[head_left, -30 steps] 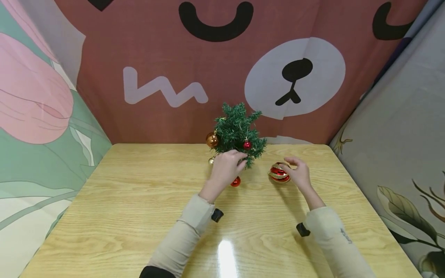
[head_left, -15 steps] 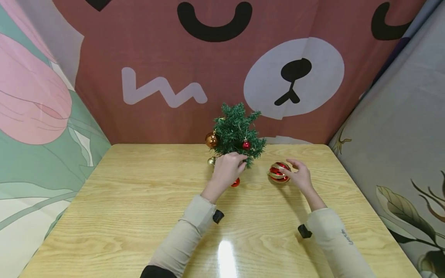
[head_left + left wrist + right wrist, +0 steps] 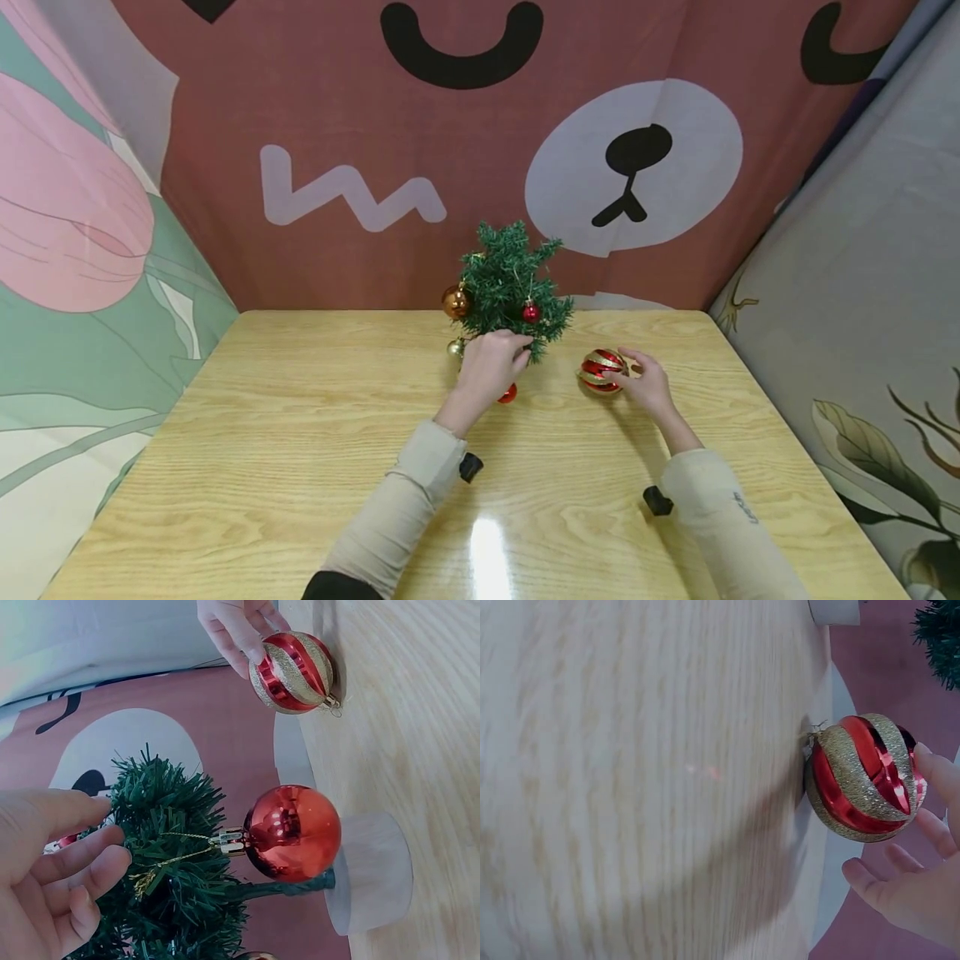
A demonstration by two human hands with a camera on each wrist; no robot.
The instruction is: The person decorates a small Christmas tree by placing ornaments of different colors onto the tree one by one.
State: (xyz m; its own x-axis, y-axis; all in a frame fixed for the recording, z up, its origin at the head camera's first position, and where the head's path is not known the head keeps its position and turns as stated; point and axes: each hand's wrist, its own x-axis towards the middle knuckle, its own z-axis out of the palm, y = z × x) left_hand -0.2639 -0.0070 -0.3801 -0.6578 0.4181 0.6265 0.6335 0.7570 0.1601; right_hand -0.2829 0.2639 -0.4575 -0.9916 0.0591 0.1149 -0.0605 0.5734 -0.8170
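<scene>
A small green Christmas tree (image 3: 510, 275) stands at the table's back edge, hung with several baubles. My left hand (image 3: 487, 367) is at its lower front branches. In the left wrist view the thumb and loosely bent fingers (image 3: 105, 862) reach into the needles with a gap between them. A shiny red bauble (image 3: 292, 832) hangs by a gold string from the tree, above its pale round base (image 3: 379, 874). My right hand (image 3: 647, 385) holds a large red bauble with gold glitter stripes (image 3: 862, 780) between thumb and fingers, low at the table surface, its metal cap turned toward the tree.
The tree also carries an amber bauble (image 3: 455, 302), a small gold bauble (image 3: 455, 347) and a small red bauble (image 3: 531, 312). The wooden table (image 3: 300, 433) reaches back to a printed curtain (image 3: 337, 100), with more fabric at both sides.
My right fingers have come in closer around the striped bauble. The left hand has stayed nearly still at the branches.
</scene>
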